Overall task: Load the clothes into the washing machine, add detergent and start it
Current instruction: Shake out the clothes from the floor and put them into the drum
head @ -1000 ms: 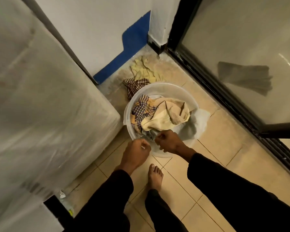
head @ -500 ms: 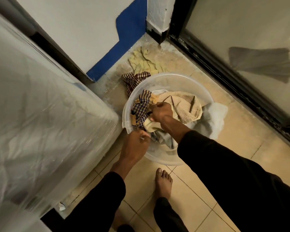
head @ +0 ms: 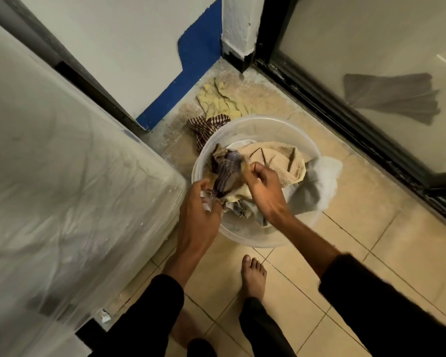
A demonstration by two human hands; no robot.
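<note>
Head view, landmark: the clear plastic basin [head: 257, 240] on the tiled floor, its left side just beside the plastic-wrapped washing machine [head: 62, 202].
Head view, checked cloth: a crumpled, dark-striped checked cloth [head: 227, 173] is raised above the basin's left half, over the pile beneath it.
Head view, left hand: the left hand [head: 198, 202] sits at the basin's near-left rim, fingers curled around the lower end of the checked cloth.
Head view, right hand: the right hand [head: 264, 186] reaches over the basin's middle, fingertips pinching the upper edge of the same cloth.
Head view, rest of load: a beige towel [head: 276, 161] lies in the basin's far half; a white cloth [head: 317, 186] drapes over its right rim.
Head view, handling: the cloth looks light, limp and not fragile; judged likely to sag and trail, so bunching it in both hands suits it better than lifting by one corner.
Head view, hold points: the two ends now gripped seem adequate; gathering the hanging middle would keep it off the rim.
Head view, long axis: the bundle runs from the basin's near-left rim up toward its far centre; the blur hides which end is a hem.
Head view, outside the basin: a brown striped rag [head: 203, 126] touches the far-left rim and a yellow rag [head: 224, 99] lies beyond it.
Head view, progress: loading appears barely begun; the machine's opening is not in view.
</note>
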